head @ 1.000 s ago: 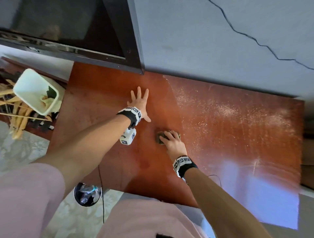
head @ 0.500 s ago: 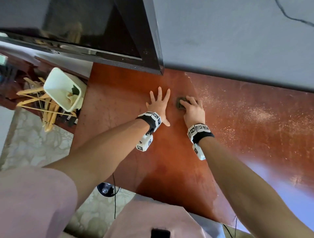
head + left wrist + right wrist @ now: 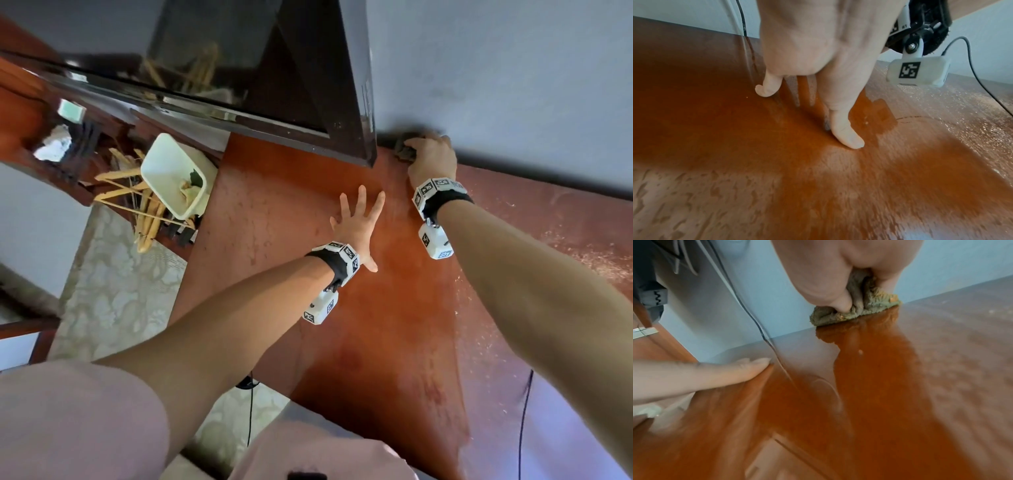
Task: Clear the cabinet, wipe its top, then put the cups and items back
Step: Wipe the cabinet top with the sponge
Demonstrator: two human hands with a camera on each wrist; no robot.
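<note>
The reddish-brown cabinet top (image 3: 394,325) fills the middle of the head view, with pale dust across its right part. My right hand (image 3: 432,159) grips a crumpled grey-green cloth (image 3: 404,147) and presses it down at the back edge, against the grey wall. The right wrist view shows that cloth (image 3: 859,309) bunched under my curled fingers. My left hand (image 3: 358,226) lies flat on the wood with fingers spread, a little nearer to me and to the left. Its fingertips (image 3: 849,139) touch the surface. No cups are in view.
A dark television (image 3: 267,85) overhangs the cabinet's back left corner, just left of the cloth. Beside the cabinet on the left stand a white bin (image 3: 174,178) and wooden hangers (image 3: 137,205). A thin black cable (image 3: 760,331) runs down the wall onto the top.
My right hand has slid the cloth away from me, from mid-cabinet to the back edge at the wall. The left hand has stayed flat in place.
</note>
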